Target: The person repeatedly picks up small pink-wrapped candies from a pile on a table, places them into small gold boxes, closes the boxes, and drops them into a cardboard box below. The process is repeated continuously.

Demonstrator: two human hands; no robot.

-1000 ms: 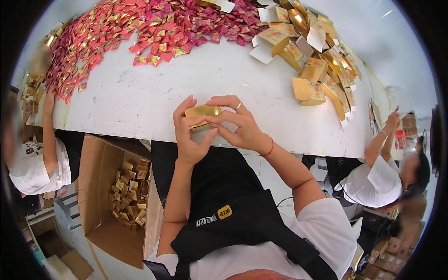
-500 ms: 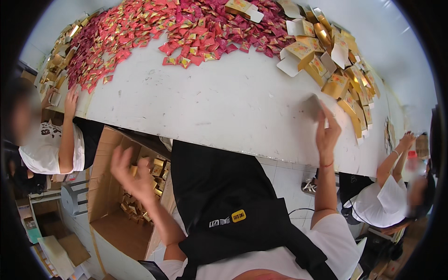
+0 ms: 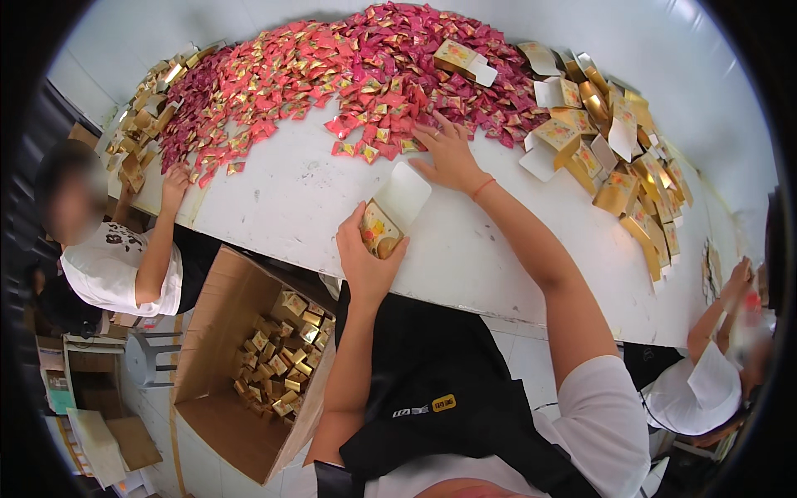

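My left hand [image 3: 369, 264] is closed round a small gold carton box [image 3: 378, 230] with a flower print, just above the table's front edge. Its white-lined flap [image 3: 404, 197] stands open toward the far side. Stretched out over the table, my right hand [image 3: 452, 158] has its fingers spread at the near edge of the heap of small pink and purple sachets [image 3: 374, 91]. Nothing shows in its grip, though the fingertips lie among the sachets.
Open gold boxes [image 3: 618, 166] are heaped at the right, and one box [image 3: 457, 56] rests on the sachets. A large cardboard carton [image 3: 203, 365] with several closed gold boxes [image 3: 282, 353] stands below the table. Co-workers sit at the left [image 3: 124, 266] and right [image 3: 697, 382].
The box, at the right beside my right hand before, is now in my left hand, which has come up from over the carton. My right hand has moved left to the sachets.
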